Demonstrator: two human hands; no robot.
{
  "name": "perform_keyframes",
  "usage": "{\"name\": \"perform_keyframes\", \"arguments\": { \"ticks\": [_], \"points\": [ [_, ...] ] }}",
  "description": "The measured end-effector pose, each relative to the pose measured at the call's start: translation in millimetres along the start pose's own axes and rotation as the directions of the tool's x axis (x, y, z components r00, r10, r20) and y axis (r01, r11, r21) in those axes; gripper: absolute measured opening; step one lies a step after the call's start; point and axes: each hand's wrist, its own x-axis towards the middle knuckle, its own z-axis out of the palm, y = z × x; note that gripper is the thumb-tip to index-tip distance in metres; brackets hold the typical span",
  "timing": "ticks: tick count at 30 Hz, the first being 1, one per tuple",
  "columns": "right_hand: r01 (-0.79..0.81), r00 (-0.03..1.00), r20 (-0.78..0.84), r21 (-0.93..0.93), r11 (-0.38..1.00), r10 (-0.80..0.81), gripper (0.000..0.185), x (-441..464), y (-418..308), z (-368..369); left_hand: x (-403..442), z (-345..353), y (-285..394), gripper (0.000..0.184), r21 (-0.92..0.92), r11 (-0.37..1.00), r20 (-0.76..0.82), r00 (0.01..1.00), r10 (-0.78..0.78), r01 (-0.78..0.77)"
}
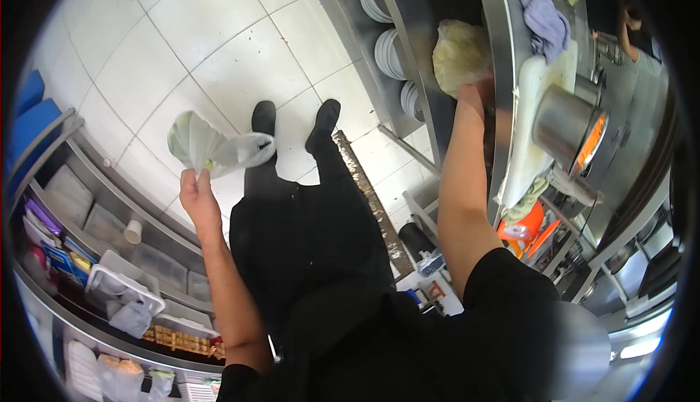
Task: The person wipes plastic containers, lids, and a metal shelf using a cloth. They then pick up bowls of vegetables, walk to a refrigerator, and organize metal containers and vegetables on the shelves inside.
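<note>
My left hand is closed in a pinch on a pale, translucent plastic bag, which hangs out over the floor with its loose end to the right. What the bag contains, if anything, I cannot make out. On the other side, my right hand reaches in under the steel counter and is closed at the near end of a second plastic bag, with something yellowish inside. Shadow and the bag partly hide the fingers of that hand.
Stacked white plates fill a shelf beside the right arm. On the counter lie a purple cloth, a white board and a steel pot. Shelves with plastic containers line the left. Another person's arm shows at far right.
</note>
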Motion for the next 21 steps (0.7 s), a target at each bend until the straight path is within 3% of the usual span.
{"name": "perform_keyframes", "arguments": {
  "ticks": [2, 3, 4, 7, 9, 10, 12, 13, 14, 15, 16, 17, 20, 21],
  "points": [
    [-0.227, 0.974, 0.060, 0.341, 0.912, 0.220, 0.074, -7, -1, -27, 2, -21, 18, 0.023, -0.109, 0.994, 0.009, 1.000, -0.001, 0.002],
    [-0.332, 0.942, 0.127, 0.508, 0.795, 0.312, 0.072, -16, 1, -46, 3, -32, 25, 0.012, -0.192, 0.976, 0.084, 0.993, -0.087, 0.102],
    [-0.416, 0.902, 0.204, 0.644, 0.642, 0.380, 0.069, -24, 4, -67, 3, -39, 36, 0.011, -0.118, 0.980, 0.158, 0.978, -0.139, 0.158],
    [-0.593, 0.759, 0.471, 0.786, 0.176, 0.450, 0.063, -65, 12, -116, 2, -53, 69, 0.036, 0.165, 0.949, 0.375, 0.872, -0.313, 0.270],
    [-0.670, 0.669, 0.605, 0.743, -0.003, 0.431, 0.059, -98, 9, -135, -7, -47, 78, 0.032, 0.202, 0.949, 0.465, 0.829, -0.312, 0.244],
    [-0.717, 0.625, 0.654, 0.697, -0.017, 0.425, 0.057, -120, 4, -145, -14, -43, 87, 0.029, 0.214, 0.946, 0.514, 0.795, -0.322, 0.245],
    [-0.825, 0.534, 0.714, 0.558, 0.091, 0.453, 0.053, -169, -18, -159, -29, -32, 110, 0.025, 0.187, 0.928, 0.552, 0.747, -0.370, 0.322],
    [-0.867, 0.485, 0.740, 0.476, 0.145, 0.466, 0.052, -192, -26, -166, -37, -28, 113, 0.024, 0.061, 0.946, 0.595, 0.749, -0.290, 0.318],
    [-0.922, 0.370, 0.902, 0.386, -0.031, 0.224, 0.051, -211, -20, -176, -46, -25, 130, 0.024, 0.057, 0.952, 0.603, 0.750, -0.272, 0.300],
    [-0.953, 0.268, 0.961, 0.255, -0.161, -0.065, 0.050, -225, -6, -186, -52, -24, 138, 0.026, 0.045, 0.953, 0.618, 0.741, -0.262, 0.299],
    [-0.968, 0.178, 0.915, 0.096, -0.233, -0.361, 0.049, -238, -27, -202, -59, -22, 149, 0.028, 0.029, 0.953, 0.638, 0.729, -0.249, 0.300],
    [-0.954, 0.289, 0.945, 0.297, -0.032, 0.152, 0.047, -258, -46, -223, -67, -20, 159, 0.030, 0.028, 0.959, 0.669, 0.708, -0.227, 0.281],
    [-0.972, 0.226, 0.960, 0.234, -0.031, 0.165, 0.043, -285, -135, -276, -94, -13, 203, 0.035, 0.072, 0.978, 0.772, 0.610, -0.180, 0.198],
    [-0.960, 0.273, 0.958, 0.276, -0.037, 0.084, 0.040, -289, -126, -284, -98, -8, 213, 0.037, 0.110, 0.983, 0.808, 0.564, -0.173, 0.144]
  ]
}}
